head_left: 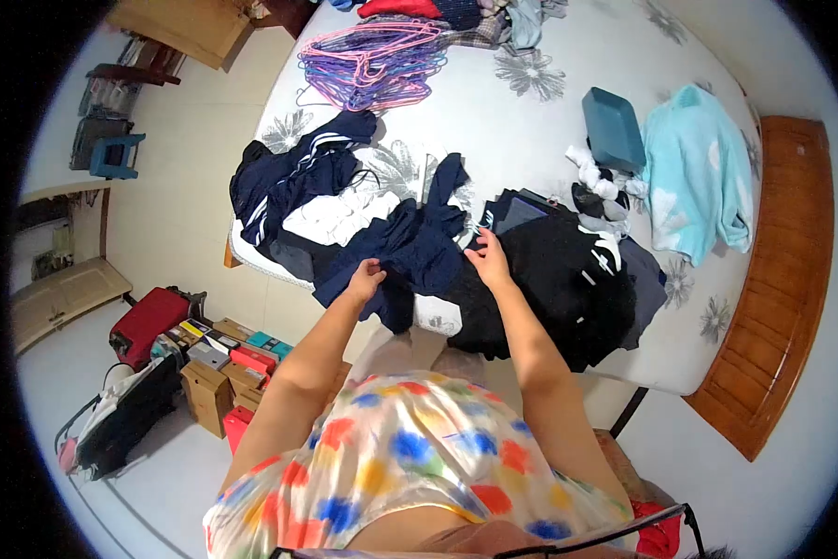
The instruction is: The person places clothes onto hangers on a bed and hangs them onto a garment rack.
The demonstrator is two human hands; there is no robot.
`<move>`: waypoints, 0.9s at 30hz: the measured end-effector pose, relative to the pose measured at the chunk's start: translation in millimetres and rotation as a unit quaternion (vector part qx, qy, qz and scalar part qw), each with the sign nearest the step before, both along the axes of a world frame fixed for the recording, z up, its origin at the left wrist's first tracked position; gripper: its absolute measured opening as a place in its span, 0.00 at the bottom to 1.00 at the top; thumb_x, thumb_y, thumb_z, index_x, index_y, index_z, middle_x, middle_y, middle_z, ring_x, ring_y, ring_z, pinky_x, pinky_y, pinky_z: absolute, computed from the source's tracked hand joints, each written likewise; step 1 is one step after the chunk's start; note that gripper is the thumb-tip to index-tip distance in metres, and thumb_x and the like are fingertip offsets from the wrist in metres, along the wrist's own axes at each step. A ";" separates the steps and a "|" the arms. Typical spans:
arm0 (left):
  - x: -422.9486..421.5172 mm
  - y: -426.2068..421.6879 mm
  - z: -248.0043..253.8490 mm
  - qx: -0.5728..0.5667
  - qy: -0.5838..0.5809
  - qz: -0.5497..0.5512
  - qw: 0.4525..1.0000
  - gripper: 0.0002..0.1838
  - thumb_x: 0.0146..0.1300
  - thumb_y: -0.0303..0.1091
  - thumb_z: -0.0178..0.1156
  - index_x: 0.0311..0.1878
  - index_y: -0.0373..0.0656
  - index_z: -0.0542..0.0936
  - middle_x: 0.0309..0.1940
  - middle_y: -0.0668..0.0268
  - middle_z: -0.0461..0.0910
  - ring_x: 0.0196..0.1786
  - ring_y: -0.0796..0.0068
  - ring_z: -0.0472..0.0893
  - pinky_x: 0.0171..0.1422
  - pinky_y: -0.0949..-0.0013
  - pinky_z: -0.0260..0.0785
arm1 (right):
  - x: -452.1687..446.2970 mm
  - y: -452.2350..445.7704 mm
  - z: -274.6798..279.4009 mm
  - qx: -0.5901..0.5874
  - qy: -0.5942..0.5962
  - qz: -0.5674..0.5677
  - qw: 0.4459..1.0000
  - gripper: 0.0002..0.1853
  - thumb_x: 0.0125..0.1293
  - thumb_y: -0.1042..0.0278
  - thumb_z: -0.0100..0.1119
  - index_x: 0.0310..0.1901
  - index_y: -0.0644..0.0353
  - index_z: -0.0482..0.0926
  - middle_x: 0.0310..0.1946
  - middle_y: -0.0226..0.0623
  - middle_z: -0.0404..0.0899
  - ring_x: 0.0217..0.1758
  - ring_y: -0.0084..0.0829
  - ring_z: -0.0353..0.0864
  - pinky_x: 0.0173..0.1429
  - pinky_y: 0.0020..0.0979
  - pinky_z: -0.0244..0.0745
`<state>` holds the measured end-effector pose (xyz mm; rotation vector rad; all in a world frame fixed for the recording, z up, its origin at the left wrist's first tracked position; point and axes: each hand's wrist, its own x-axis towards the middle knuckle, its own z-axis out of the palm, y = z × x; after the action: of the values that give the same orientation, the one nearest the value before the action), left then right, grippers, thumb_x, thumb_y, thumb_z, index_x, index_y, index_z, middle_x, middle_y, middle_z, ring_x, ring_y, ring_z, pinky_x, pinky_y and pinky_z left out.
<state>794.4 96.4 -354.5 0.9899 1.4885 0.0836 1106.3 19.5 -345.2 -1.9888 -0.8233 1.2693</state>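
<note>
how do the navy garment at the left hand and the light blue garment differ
The navy garment is dark and bunched up; the light blue garment is pale and spread flatter. The navy garment looks plain; the light blue garment has white patches. Both lie on the bed.

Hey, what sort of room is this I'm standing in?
Most likely a bedroom: there's a flower-patterned mattress, what looks like a wooden headboard along one edge, and clothes and a heap of hangers lying on the mattress.
</note>
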 end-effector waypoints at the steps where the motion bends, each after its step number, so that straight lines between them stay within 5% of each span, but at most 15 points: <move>1: -8.4 7.0 -0.2 -0.002 -0.003 -0.004 1.000 0.23 0.62 0.28 0.61 0.60 0.40 0.69 0.48 0.63 0.75 0.52 0.71 0.75 0.57 0.70 0.68 | -9.8 10.1 -8.8 0.005 -0.051 0.023 0.998 0.39 0.54 0.64 0.70 0.66 0.57 0.61 0.60 0.46 0.67 0.56 0.41 0.74 0.59 0.37 0.70; 4: -34.2 17.0 -3.6 -0.005 -0.011 -0.016 1.000 0.23 0.62 0.27 0.60 0.60 0.40 0.68 0.49 0.63 0.75 0.53 0.71 0.75 0.61 0.71 0.66 | -41.0 40.3 -26.0 0.012 -0.144 0.065 0.987 0.51 0.47 0.60 0.76 0.70 0.59 0.54 0.68 0.55 0.54 0.72 0.50 0.54 0.72 0.41 0.56; 9: -80.8 19.1 -18.5 -0.051 -0.062 -0.019 0.997 0.19 0.64 0.26 0.58 0.59 0.41 0.69 0.47 0.66 0.75 0.52 0.75 0.74 0.60 0.72 0.66 | -87.1 83.5 -63.2 -0.204 -0.182 0.089 0.958 0.44 0.47 0.53 0.74 0.64 0.61 0.64 0.58 0.57 0.71 0.62 0.51 0.71 0.65 0.45 0.66; 10: -88.0 18.6 -21.7 -0.061 -0.066 -0.027 0.996 0.19 0.64 0.25 0.57 0.58 0.41 0.69 0.47 0.67 0.76 0.52 0.75 0.74 0.60 0.73 0.66 | -97.9 88.3 -69.4 -0.249 -0.224 0.131 0.933 0.33 0.48 0.50 0.71 0.53 0.60 0.75 0.50 0.51 0.78 0.53 0.50 0.78 0.59 0.46 0.71; 13: -96.6 24.0 -13.6 -0.079 -0.058 -0.033 0.995 0.22 0.67 0.39 0.57 0.61 0.47 0.67 0.50 0.66 0.75 0.52 0.73 0.74 0.59 0.65 0.66 | -137.0 94.2 -61.8 -0.111 -0.291 0.154 0.938 0.22 0.48 0.51 0.70 0.41 0.57 0.83 0.48 0.40 0.79 0.53 0.48 0.75 0.53 0.43 0.72; 15: -84.2 32.0 11.4 -0.105 -0.062 0.032 0.992 0.26 0.66 0.45 0.57 0.64 0.50 0.65 0.54 0.65 0.74 0.54 0.70 0.74 0.60 0.60 0.65 | -173.5 89.7 -97.1 0.124 -0.149 0.072 0.978 0.20 0.47 0.55 0.71 0.38 0.62 0.83 0.52 0.44 0.73 0.56 0.47 0.70 0.59 0.43 0.67; 16: -69.8 38.1 32.5 -0.119 -0.066 0.091 0.987 0.28 0.66 0.47 0.57 0.65 0.51 0.63 0.57 0.63 0.72 0.56 0.67 0.73 0.60 0.58 0.65 | -184.2 97.3 -76.3 0.184 -0.141 0.146 0.962 0.20 0.48 0.60 0.72 0.39 0.66 0.81 0.55 0.48 0.71 0.58 0.49 0.70 0.62 0.43 0.66; 18: -61.2 47.0 47.1 -0.132 -0.075 0.162 0.975 0.31 0.65 0.51 0.57 0.68 0.54 0.61 0.61 0.61 0.70 0.58 0.63 0.73 0.61 0.54 0.63 | -212.4 104.5 -51.8 0.192 0.036 0.257 0.946 0.25 0.54 0.57 0.68 0.48 0.69 0.77 0.57 0.53 0.70 0.62 0.49 0.68 0.65 0.39 0.64; 20: -59.1 54.8 50.7 -0.128 -0.088 0.185 0.970 0.33 0.65 0.53 0.56 0.69 0.57 0.58 0.64 0.60 0.67 0.59 0.60 0.72 0.61 0.49 0.63 | -231.4 105.0 -36.4 0.079 0.187 0.281 0.938 0.25 0.58 0.55 0.66 0.49 0.68 0.77 0.53 0.54 0.74 0.59 0.46 0.73 0.64 0.38 0.66; 22: -64.0 57.7 45.6 -0.086 -0.088 0.184 0.975 0.27 0.65 0.40 0.56 0.67 0.50 0.62 0.59 0.61 0.71 0.57 0.62 0.74 0.61 0.54 0.65 | -223.3 103.5 -16.7 0.071 0.143 0.222 0.962 0.24 0.64 0.55 0.62 0.52 0.67 0.76 0.47 0.51 0.79 0.54 0.41 0.78 0.61 0.35 0.69; 24: -84.0 52.0 2.8 -0.040 -0.133 0.173 0.975 0.24 0.65 0.33 0.55 0.64 0.47 0.65 0.55 0.62 0.74 0.54 0.63 0.76 0.57 0.57 0.69 | -200.6 105.0 -18.9 0.002 0.366 0.029 0.930 0.17 0.71 0.56 0.52 0.51 0.59 0.76 0.46 0.42 0.81 0.46 0.29 0.81 0.51 0.30 0.74; 25: -77.9 52.2 12.3 -0.042 -0.126 0.205 0.970 0.23 0.63 0.25 0.53 0.62 0.44 0.67 0.52 0.63 0.77 0.53 0.64 0.77 0.59 0.61 0.69 | -185.0 98.7 -38.5 -0.020 0.375 -0.039 0.926 0.15 0.70 0.56 0.54 0.48 0.58 0.77 0.39 0.40 0.82 0.39 0.27 0.83 0.44 0.29 0.77; 27: -81.1 48.0 7.3 -0.028 -0.109 0.197 0.974 0.22 0.64 0.26 0.53 0.62 0.44 0.67 0.53 0.63 0.77 0.53 0.64 0.77 0.59 0.61 0.69 | -160.6 73.8 -96.1 -0.021 0.183 -0.185 0.965 0.07 0.63 0.67 0.61 0.37 0.61 0.77 0.25 0.37 0.80 0.24 0.28 0.81 0.26 0.26 0.76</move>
<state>713.4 144.4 -347.2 0.6066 1.4560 0.4206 945.7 93.3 -441.3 -1.7545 -0.2343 1.3720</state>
